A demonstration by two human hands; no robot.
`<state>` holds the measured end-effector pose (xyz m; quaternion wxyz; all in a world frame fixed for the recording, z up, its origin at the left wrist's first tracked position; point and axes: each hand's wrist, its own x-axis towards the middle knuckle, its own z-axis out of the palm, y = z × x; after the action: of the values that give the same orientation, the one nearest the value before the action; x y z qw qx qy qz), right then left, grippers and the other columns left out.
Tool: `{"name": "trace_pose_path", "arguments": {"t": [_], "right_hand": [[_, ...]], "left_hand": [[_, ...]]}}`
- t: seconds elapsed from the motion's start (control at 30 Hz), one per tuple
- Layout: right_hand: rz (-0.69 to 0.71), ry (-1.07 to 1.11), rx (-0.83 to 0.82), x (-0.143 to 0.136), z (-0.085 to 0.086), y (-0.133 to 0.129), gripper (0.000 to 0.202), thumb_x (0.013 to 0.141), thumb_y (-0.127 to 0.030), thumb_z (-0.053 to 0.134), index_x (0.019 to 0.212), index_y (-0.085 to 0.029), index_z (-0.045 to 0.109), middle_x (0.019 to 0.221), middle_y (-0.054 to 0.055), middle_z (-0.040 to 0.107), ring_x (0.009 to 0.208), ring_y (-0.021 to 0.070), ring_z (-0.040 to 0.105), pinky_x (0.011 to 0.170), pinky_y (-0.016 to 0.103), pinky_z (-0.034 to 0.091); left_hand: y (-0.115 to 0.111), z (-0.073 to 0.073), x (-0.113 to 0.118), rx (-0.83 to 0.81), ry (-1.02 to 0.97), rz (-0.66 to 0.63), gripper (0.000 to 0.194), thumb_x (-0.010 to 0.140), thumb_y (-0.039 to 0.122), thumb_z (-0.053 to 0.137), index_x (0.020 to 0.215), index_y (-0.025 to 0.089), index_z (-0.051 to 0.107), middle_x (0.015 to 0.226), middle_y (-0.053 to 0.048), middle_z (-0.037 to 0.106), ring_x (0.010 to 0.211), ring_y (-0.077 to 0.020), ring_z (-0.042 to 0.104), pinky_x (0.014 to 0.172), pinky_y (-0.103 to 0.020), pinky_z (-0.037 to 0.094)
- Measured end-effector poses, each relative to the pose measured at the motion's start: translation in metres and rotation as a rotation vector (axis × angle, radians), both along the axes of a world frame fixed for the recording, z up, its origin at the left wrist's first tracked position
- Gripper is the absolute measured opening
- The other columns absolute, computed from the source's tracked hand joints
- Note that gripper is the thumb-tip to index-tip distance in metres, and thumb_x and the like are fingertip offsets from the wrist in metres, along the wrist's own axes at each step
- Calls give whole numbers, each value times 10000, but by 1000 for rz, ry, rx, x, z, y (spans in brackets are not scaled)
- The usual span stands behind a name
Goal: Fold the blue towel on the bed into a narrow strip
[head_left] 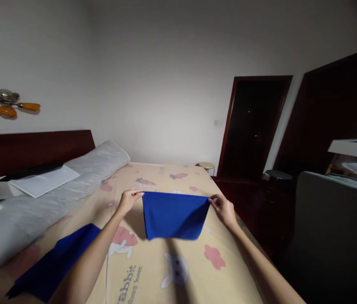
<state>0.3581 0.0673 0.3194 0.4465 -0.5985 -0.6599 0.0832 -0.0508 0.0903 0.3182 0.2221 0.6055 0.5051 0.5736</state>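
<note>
Blue cloth point(174, 215) is held up above the bed point(197, 270), stretched flat between both hands, top edge level and running left-right. Long axis is across the person's body; the lower edge hangs free, its bottom just above the sheet, casting a shadow beneath.

Left hand point(128, 199) pinched closed on the top-left corner. Right hand point(224, 209) pinched closed on the top-right corner. Both sit at about the same height and reach, so neither is clearly nearer: the cloth lies directly between them, inboard of each hand. Arms are extended forward, roughly symmetric.

Second blue cloth point(55, 264) lies flat on the bed at lower left, just under and beside the left forearm, apart from the held piece. It looks spread out, not bundled; the near end runs out of frame.

Bed sheet is beige with rabbit and carrot prints plus lettering. A long grey bolster point(39, 202) runs along the left side by the dark wood headboard point(33, 147). White flat item point(44, 180) rests on it, can't tell what it is. Far side: small round stool point(206, 166), dark doorway point(254, 126). Grey chair back point(333, 219) at right. Room is dim; fine detail of finger placement isn't resolvable.
</note>
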Motion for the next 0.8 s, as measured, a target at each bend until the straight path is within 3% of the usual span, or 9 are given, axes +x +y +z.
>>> {"name": "trace_pose_path", "arguments": {"t": [0.1,0.17,0.27,0.4,0.5,0.57,0.63,0.7,0.8], "right_hand": [[117,29,-26,14,-3,-12,513,807,-684,470,844,-198,630,590,-13,545,568,141,471,593,284,372],[247,50,-117,22,-21,-25,487,790,-679,503,806,-204,609,562,-33,520,538,131,454,556,273,362],[410,11,-343,28,-77,-50,332,819,-526,527,804,-199,588,594,-28,559,546,124,474,552,260,359],[416,-168,-575,21,-170,-91,149,733,-247,517,796,-187,639,692,8,658,637,137,553,593,253,368],[411,-250,-670,12,-220,-120,196,598,-142,514,702,-193,672,680,9,688,659,150,590,608,258,357],[414,-304,-720,7,-239,-132,230,553,-126,506,689,-197,678,678,8,699,651,154,597,595,260,342],[426,-355,-747,5,-250,-138,266,525,-118,510,710,-199,682,704,8,709,657,157,601,584,259,331],[454,-405,-760,5,-256,-138,298,502,-105,516,723,-208,687,733,3,714,671,159,608,577,257,329],[506,-488,-780,6,-258,-131,270,475,-89,561,668,-224,692,765,-1,718,671,167,624,565,257,346]], "left_hand": [[-15,-4,-14,-16,78,-84,388,673,495,726,863,159,757,797,-27,702,785,-180,588,774,-316,476],[-34,-29,-23,-67,120,-136,363,669,503,729,830,180,765,757,-22,682,742,-177,580,738,-315,478],[-67,-98,-29,-236,198,-221,351,675,508,707,803,188,773,763,-41,689,725,-186,592,710,-324,481],[-114,-204,-21,-534,329,-303,361,671,496,669,810,183,784,733,-46,685,712,-189,593,666,-311,465],[-144,-257,-10,-645,402,-336,278,621,454,695,688,197,775,643,-15,641,670,-177,579,639,-296,449],[-157,-273,-7,-688,454,-354,234,618,435,701,660,215,766,657,-4,644,681,-170,583,650,-285,449],[-164,-278,-8,-700,507,-369,200,647,418,692,679,234,765,705,4,664,722,-164,595,721,-281,459],[-167,-274,-11,-696,551,-379,171,674,401,682,702,253,764,732,12,679,766,-159,602,801,-279,451],[-167,-261,-11,-647,722,-412,134,698,378,663,728,288,757,734,30,693,783,-160,601,795,-269,449]]}}
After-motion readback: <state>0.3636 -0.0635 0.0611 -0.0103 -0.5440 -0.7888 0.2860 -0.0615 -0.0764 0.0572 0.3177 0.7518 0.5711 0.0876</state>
